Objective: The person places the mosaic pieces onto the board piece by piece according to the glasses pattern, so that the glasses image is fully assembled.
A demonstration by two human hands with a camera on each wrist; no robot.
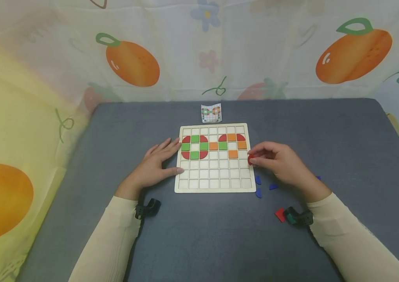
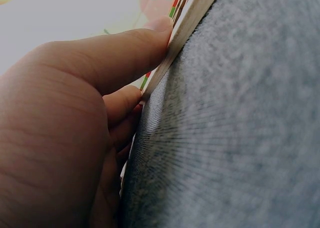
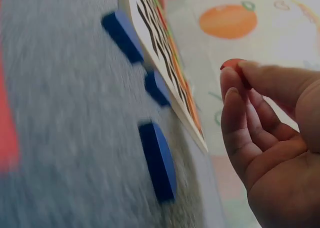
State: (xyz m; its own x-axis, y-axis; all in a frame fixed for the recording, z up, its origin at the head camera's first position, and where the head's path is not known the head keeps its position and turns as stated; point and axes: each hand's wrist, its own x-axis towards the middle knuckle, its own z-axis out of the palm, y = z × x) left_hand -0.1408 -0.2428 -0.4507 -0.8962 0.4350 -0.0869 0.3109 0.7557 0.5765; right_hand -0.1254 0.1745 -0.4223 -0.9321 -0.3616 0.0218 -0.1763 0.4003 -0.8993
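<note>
A pale wooden grid board [image 1: 213,184] lies on the table, its upper rows partly filled with red, green and orange pieces. Between thumb and fingers, my right hand [image 1: 279,160] pinches a small red piece [image 3: 234,63] at the board's right edge; the fingers cover much of it. My left hand [image 1: 155,162] rests at the board's left side with fingers spread, the thumb on its edge. In the left wrist view the thumb [image 2: 125,52] lies along the board's rim [image 2: 185,32]. An orange square [image 1: 232,154] sits in the third row of pieces, left of the right hand.
A small printed pattern card [image 1: 211,113] lies behind the board. Several blue pieces [image 1: 273,187] are scattered by the board's lower right corner. Under the right wrist lie a red piece [image 1: 279,214] and a green piece [image 1: 291,219]. A fruit-print curtain [image 1: 171,47] hangs behind the grey table [image 1: 199,235].
</note>
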